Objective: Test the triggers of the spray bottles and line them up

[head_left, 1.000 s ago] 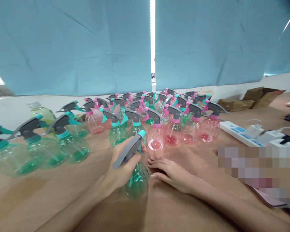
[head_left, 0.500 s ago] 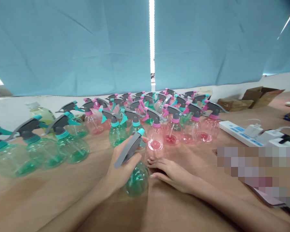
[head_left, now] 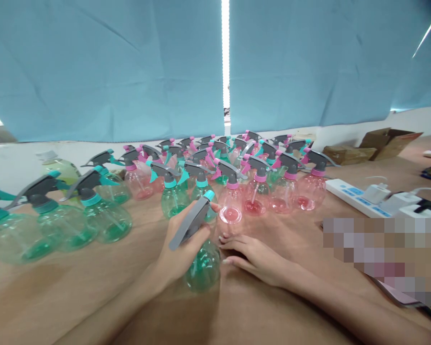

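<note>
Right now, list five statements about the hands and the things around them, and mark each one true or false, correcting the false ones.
1. The left hand grips a green spray bottle. True.
2. The right hand holds a pink bottle. False: it holds no bottle; its fingertips are beside the gripped green one.
3. The power strip lies right of the pink bottles. True.
4. The cardboard box is closed. False: it stands open.
5. The far-left green bottles have teal collars. True.

Head view, forward-down, close over tabletop point(head_left: 251, 316)
</note>
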The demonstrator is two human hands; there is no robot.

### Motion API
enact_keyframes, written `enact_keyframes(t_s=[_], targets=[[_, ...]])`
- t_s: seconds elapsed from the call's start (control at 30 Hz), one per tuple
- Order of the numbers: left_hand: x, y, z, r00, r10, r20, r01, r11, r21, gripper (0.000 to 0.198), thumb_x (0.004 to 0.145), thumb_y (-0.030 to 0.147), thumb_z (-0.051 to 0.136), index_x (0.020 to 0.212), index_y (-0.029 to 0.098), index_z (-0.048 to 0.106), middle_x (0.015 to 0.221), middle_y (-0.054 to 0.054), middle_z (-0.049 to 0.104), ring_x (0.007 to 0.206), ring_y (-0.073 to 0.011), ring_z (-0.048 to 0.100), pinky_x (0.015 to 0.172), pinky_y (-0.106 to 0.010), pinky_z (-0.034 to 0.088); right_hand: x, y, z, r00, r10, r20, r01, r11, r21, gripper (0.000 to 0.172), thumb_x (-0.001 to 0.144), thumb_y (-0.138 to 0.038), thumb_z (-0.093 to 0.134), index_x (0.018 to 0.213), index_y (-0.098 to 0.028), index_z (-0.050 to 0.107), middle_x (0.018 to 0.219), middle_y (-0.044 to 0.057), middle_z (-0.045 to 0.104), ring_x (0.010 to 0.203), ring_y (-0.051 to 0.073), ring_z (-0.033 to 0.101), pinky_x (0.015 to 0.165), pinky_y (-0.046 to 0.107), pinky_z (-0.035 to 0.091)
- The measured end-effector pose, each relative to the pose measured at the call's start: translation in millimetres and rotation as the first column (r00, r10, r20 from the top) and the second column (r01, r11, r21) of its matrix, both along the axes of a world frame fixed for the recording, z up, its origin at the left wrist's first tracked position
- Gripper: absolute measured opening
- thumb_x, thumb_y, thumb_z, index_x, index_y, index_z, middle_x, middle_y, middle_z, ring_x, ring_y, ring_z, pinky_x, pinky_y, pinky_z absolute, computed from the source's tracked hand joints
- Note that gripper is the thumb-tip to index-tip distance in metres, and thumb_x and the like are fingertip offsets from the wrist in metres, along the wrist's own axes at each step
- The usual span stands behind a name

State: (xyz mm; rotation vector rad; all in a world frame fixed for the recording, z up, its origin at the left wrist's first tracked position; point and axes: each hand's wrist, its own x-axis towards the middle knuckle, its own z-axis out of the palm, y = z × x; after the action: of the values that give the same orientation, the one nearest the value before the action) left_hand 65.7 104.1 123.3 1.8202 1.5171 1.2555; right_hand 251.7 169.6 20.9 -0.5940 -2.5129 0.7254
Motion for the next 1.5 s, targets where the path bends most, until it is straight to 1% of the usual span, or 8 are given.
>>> enact_keyframes(t_s=[0.13,0.47,0.63,0.77,0.9,1.13,1.33,1.5], targets=[[-0.4,0.9,-0.7,0.999,-0.038,0.017,0.038,0.999,-0.014,0.032,0.076,0.022,0.048,0.105,0.023,0.063,0.064,0.004,0.051,0.066,-0.0172,0.056,0.058,-0.027,0.038,-0.1,-0.4,1.2,1.0,-0.001,0.001,0.001,1.0,-0.008,0.039,0.097,-0.044,0.048,0.124,-0.018,0.06,0.128,0.011,0.064,0.123,0.024,0.056,0.104,0.043,0.044],[-1.8,1.8,-2.4,0.997,-0.067,0.033,0.068,0.997,-0.041,0.032,0.076,0.022,0.048,0.105,0.023,0.062,0.058,0.006,0.043,0.059,-0.0157,0.051,0.055,-0.026,0.034,-0.4,0.4,-0.3,1.0,-0.003,0.015,0.003,1.0,0.003,0.04,0.097,-0.044,0.048,0.123,-0.016,0.061,0.128,0.011,0.064,0.122,0.024,0.056,0.104,0.041,0.044],[-5.2,2.9,-4.0,0.999,-0.024,-0.04,0.024,1.0,0.007,0.028,0.075,0.02,0.048,0.098,0.024,0.064,0.062,0.005,0.05,0.059,-0.0147,0.051,0.056,-0.026,0.035,-0.6,0.3,0.6,1.0,0.0,0.006,0.0,1.0,-0.006,0.041,0.097,-0.045,0.047,0.122,-0.016,0.062,0.129,0.012,0.063,0.124,0.025,0.055,0.105,0.042,0.044],[-7.2,2.6,-3.7,0.998,-0.022,-0.063,0.022,1.0,0.013,0.022,0.073,0.02,0.048,0.09,0.023,0.063,0.061,0.005,0.052,0.057,-0.014,0.049,0.056,-0.026,0.035,-0.5,0.3,0.4,1.0,-0.003,0.0,0.003,1.0,-0.003,0.041,0.097,-0.045,0.048,0.121,-0.016,0.062,0.129,0.012,0.063,0.123,0.025,0.056,0.104,0.042,0.045],[-7.3,2.6,-3.7,0.998,-0.021,-0.059,0.022,1.0,0.009,0.02,0.072,0.021,0.048,0.086,0.022,0.062,0.058,0.005,0.05,0.054,-0.0137,0.045,0.055,-0.026,0.033,-0.4,1.3,-1.4,1.0,0.008,-0.006,-0.008,1.0,0.002,0.041,0.096,-0.046,0.05,0.122,-0.017,0.061,0.129,0.011,0.063,0.123,0.024,0.056,0.104,0.042,0.045],[-7.4,2.4,-4.3,1.0,-0.02,-0.022,0.021,1.0,0.018,0.01,0.071,0.022,0.049,0.077,0.023,0.057,0.056,0.006,0.046,0.053,-0.0133,0.044,0.054,-0.026,0.033,-0.8,1.6,-2.2,1.0,0.011,-0.005,-0.011,1.0,0.012,0.041,0.095,-0.044,0.051,0.123,-0.016,0.061,0.129,0.012,0.063,0.124,0.025,0.055,0.105,0.042,0.043],[-7.8,2.1,-6.0,0.999,-0.029,-0.025,0.03,0.999,0.014,0.008,0.071,0.022,0.049,0.075,0.022,0.056,0.064,0.004,0.052,0.056,-0.0132,0.046,0.056,-0.027,0.034,-0.8,1.6,-2.9,1.0,0.008,-0.013,-0.007,1.0,0.009,0.04,0.095,-0.045,0.052,0.123,-0.018,0.061,0.129,0.012,0.063,0.123,0.025,0.055,0.104,0.043,0.044],[-8.5,1.7,-7.4,0.999,-0.034,-0.016,0.034,0.999,0.004,0.008,0.072,0.023,0.049,0.075,0.022,0.056,0.062,0.004,0.05,0.055,-0.0133,0.045,0.055,-0.026,0.035,-0.6,1.9,-3.4,1.0,0.008,-0.004,-0.007,0.999,0.031,0.041,0.095,-0.045,0.051,0.121,-0.016,0.062,0.129,0.012,0.063,0.124,0.024,0.055,0.105,0.04,0.044]])
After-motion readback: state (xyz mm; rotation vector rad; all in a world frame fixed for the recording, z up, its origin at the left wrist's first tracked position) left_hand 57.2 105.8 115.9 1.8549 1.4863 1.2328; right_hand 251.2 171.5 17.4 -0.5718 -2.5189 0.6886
